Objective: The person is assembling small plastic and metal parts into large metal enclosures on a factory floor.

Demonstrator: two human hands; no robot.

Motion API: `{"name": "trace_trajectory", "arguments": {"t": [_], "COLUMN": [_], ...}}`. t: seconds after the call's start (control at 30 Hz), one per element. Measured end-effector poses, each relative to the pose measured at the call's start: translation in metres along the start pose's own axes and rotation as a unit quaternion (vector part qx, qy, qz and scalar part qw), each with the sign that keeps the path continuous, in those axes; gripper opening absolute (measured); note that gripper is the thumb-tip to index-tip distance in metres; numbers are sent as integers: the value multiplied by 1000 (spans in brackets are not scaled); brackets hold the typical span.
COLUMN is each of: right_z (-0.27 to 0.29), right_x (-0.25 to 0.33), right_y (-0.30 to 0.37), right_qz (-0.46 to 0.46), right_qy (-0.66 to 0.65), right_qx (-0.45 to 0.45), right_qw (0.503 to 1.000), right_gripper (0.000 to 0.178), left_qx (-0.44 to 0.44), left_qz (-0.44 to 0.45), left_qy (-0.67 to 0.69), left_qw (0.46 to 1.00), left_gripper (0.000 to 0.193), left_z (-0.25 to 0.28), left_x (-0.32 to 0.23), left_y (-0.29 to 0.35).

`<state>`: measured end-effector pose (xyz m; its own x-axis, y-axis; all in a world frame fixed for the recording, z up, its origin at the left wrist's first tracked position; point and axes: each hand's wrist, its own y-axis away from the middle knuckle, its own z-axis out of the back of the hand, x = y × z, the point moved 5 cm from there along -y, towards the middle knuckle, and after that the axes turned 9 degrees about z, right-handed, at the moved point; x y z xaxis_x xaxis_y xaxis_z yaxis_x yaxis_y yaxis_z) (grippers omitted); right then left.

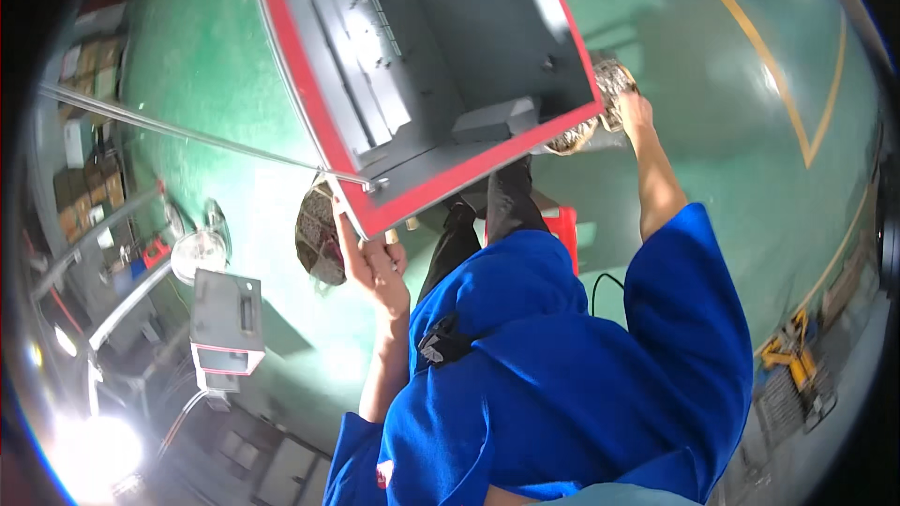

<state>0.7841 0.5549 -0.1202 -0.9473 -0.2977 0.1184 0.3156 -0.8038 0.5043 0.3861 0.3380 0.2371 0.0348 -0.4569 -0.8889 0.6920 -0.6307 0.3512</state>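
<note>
A large metal cabinet (pixel 450 161) with a red rim and a grey inside tilts in front of me, its open side toward me. My left hand (pixel 375 272) is at its lower left corner, one finger stretched along the side and the others curled in against the edge. My right hand (pixel 636 114) reaches past the lower right corner to a crinkled, shiny bag (pixel 611 84). Its fingers are bunched at the bag; whatever they hold is hidden. A grey bracket-like block (pixel 497 120) lies inside the cabinet. A thin metal rod (pixel 206 139) runs from the left to the corner by my left hand.
Beside my left hand stands a dark, rounded bag (pixel 320 236). A red stool (pixel 562 230) shows by my legs. To the left are a grey box-shaped unit (pixel 225 319), a round white stand (pixel 197 253) and stacked cartons (pixel 94 197). Yellow equipment (pixel 792 356) sits at right.
</note>
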Motion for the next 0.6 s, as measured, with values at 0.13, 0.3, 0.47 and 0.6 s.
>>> {"name": "trace_trajectory", "arguments": {"t": [0.13, 0.3, 0.47, 0.6], "right_z": [4, 36, 177, 402], "right_x": [0, -14, 6, 155], "right_y": [3, 20, 48, 185], "right_qz": [0, -21, 24, 265], "right_qy": [-1, -165, -507, -491], "right_qx": [-86, -227, -423, -580], "right_qw": [996, 960, 750, 594], "right_gripper": [15, 17, 9, 12], "left_qx": [8, 64, 130, 190], "left_qz": [7, -35, -36, -59], "left_qy": [18, 12, 57, 78], "left_qw": [1000, 997, 989, 977], "left_gripper": [57, 58, 55, 62], "left_z": [8, 23, 41, 50], "left_x": [9, 12, 13, 17], "left_y": [1, 0, 0, -4]}}
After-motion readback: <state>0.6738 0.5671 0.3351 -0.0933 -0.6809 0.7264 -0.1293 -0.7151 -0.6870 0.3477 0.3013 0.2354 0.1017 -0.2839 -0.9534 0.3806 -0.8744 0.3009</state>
